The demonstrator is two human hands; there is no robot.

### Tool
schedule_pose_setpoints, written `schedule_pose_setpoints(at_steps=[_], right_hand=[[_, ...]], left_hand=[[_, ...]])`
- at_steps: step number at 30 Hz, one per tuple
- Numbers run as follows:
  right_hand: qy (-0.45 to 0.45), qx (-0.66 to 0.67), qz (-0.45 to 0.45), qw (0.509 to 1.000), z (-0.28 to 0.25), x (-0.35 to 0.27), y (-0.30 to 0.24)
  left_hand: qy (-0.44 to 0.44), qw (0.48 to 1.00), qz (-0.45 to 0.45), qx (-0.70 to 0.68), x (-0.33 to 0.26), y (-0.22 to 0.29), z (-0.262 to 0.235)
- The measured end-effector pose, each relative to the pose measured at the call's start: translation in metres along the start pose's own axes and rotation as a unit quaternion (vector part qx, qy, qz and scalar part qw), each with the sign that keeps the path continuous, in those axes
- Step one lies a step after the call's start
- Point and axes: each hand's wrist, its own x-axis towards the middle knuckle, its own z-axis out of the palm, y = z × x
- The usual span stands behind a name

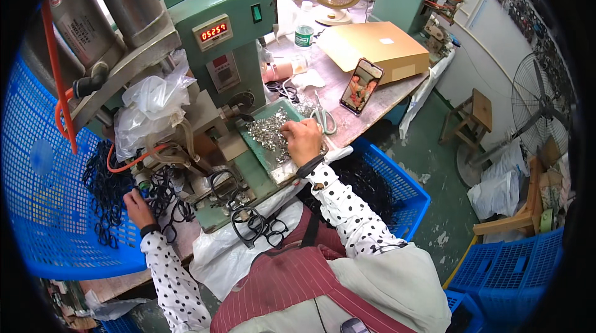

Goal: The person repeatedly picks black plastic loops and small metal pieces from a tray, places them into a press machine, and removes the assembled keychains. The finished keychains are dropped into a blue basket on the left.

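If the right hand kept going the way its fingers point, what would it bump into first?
Probably the pile of small silver metal clips in the green tray: the right hand points left, fingertips already at the pile's edge.

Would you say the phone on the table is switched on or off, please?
On: the phone, propped against the cardboard box, shows a lit, coloured picture on its screen.

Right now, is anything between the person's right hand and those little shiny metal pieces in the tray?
Nothing visible. The right hand rests directly on the small metal pieces in the green tray. The scissors lie just beside it, off to the right.
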Motion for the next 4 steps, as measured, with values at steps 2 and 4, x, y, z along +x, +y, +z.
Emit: schedule_pose_setpoints(at_steps=[2, 4], right_hand=[[0.001, 0.018, -0.011, 1.000, -0.001, 0.002, -0.001], [-0.038, -0.001, 0.015, 0.999, -0.004, 0.004, -0.004]], left_hand=[[0.017, 0.993, -0.039, -0.109, -0.008, -0.019, -0.012], [0.019, 0.992, -0.060, -0.112, -0.019, -0.008, -0.025]])
